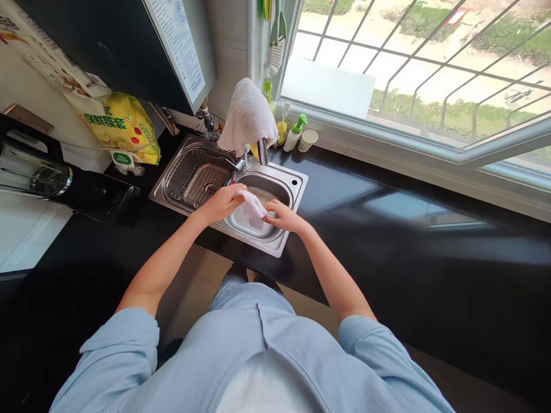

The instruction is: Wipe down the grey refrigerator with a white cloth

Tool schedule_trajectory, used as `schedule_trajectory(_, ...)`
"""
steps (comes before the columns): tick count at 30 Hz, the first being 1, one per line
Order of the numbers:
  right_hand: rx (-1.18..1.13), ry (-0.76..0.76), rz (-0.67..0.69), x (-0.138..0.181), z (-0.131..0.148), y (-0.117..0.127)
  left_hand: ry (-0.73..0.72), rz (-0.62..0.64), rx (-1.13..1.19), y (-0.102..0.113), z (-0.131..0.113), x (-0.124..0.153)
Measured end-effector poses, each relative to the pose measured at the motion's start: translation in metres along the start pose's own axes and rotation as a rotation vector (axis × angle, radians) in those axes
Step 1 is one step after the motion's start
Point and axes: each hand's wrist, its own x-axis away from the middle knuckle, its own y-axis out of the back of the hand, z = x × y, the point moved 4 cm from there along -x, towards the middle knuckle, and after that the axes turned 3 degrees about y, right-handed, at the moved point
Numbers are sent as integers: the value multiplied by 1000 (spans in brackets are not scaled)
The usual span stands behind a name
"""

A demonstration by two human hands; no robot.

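Note:
Over the right basin (282, 192) of a steel double sink, a small wet-looking white cloth (252, 210) hangs stretched between my two hands. My left hand (224, 202) is closed on its upper left end, with thumb and fingers pinched together. At the lower right end, my right hand (284, 217) grips the cloth between thumb and fingers. A pale patch shows under the right fingers; whether it is more cloth or another thing I cannot tell. Shallow cloudy water seems to lie in the basin below. The cloth's kind is not clear from its shape.
A light towel (249, 117) drapes over the faucet behind the basins. The left basin (172, 186) has a wire rack inside. On the sill side stand a green-topped pump bottle (294, 135) and a paper cup (307, 141). A blender (34, 169) and yellow bag (135, 129) are at left.

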Motion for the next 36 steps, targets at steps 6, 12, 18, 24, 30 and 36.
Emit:
schedule_trajectory(6, -270, -76, -46, 27, -4, 20, -93, 157, -202, 30, -36, 12)
schedule_trajectory(12, -500, -215, 75, 25, -16, -2, -211, 198, -263, 23, -76, 2)
schedule_trajectory(18, -451, -146, 147, 32, -7, 6, -166, 207, -224, 24, -94, 4)
schedule_trajectory(24, -173, -12, -36, 49, 12, 54, -207, 151, -339, 39, -89, 29)
schedule_trajectory(30, 226, 78, -266, 51, 34, 88, -142, 185, -400, 47, -74, 43)
schedule_trajectory(36, 368, 19, -361, 41, 36, 93, 44, 216, -257, 19, -37, 46)
